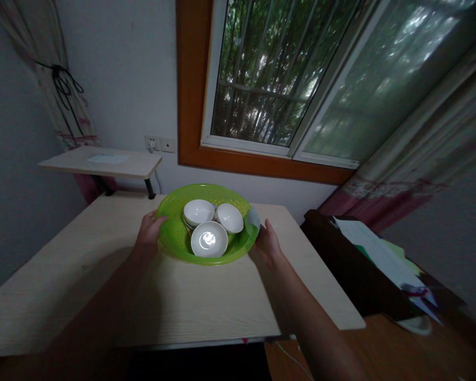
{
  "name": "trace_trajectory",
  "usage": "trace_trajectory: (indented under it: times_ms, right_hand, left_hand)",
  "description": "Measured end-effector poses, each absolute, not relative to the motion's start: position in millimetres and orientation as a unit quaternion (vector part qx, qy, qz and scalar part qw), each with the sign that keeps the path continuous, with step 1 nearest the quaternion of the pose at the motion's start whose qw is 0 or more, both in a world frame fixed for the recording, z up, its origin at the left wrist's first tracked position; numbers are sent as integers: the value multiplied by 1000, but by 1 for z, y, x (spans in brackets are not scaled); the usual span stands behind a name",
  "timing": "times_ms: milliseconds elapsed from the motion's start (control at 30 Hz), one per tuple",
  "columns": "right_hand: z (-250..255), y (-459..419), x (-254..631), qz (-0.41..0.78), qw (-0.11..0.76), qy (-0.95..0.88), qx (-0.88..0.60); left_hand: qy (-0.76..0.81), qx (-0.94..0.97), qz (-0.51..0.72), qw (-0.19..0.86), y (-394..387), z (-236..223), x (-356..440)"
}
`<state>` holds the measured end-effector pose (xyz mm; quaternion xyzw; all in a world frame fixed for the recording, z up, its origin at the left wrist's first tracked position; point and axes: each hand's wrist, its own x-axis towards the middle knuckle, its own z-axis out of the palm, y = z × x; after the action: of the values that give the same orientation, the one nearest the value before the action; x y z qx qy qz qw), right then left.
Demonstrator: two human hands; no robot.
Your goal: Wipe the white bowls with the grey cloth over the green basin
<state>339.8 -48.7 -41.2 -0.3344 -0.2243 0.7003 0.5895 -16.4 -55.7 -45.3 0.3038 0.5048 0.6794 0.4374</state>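
A green plastic basin [174, 241] is between my two hands, over the far middle of the table. My left hand [149, 231] grips its left rim, thumb over the edge. At the right rim, my right hand [267, 242] is closed round the side, next to a greyish cloth [253, 221] draped on the rim. Inside the basin are white bowls: a left bowl [199, 212], a right bowl [230, 218] and a front bowl [209, 239]. More bowl rims show beneath the left one. Whether the basin rests on the table is hard to tell.
The pale wooden table [206, 307] has a small raised shelf [135, 168] at its back left, with a paper [108, 158] on it. A wall and window [269, 79] stand behind. To the right is a dark cabinet [333, 259] with papers [376, 246] on top.
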Motion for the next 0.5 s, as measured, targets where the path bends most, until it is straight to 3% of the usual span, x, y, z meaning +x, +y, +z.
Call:
trace_trajectory:
  times_ms: [233, 500]
  right_hand:
    - [-53, -52, 343, 710, 591, -226, -309]
    - [-47, -47, 341, 707, 576, -229, -339]
  left_hand:
    - [528, 278, 653, 465, -95, -48, 2]
    - [505, 323, 623, 502, -56, -49, -30]
